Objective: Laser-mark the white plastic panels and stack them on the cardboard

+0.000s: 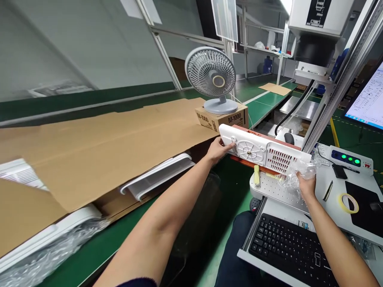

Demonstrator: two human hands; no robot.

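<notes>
**Panel reaches the fixture, wrap still in hand**

Our left hand (pixel 218 150) grips the white vented panel (pixel 260 153) by its left end, resting it on the orange fixture (pixel 239 160). Our right hand (pixel 306 185) clutches the crumpled plastic wrap (pixel 296 173); seating looks unfinished.

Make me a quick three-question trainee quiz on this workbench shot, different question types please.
1. True or false: the small grey desk fan stands on a brown cardboard box marked M-1000.
2. Multiple choice: what does the left hand grip? A) the black keyboard B) the end of the long white plastic panel with a round grille C) the yellow tape roll
3. Fill in: the right hand holds the panel's other end through crinkled clear ______ wrap.

Key:
1. True.
2. B, the long white plastic panel.
3. Plastic; the clear plastic wrap bunches at that hand, above the black keyboard.
</notes>
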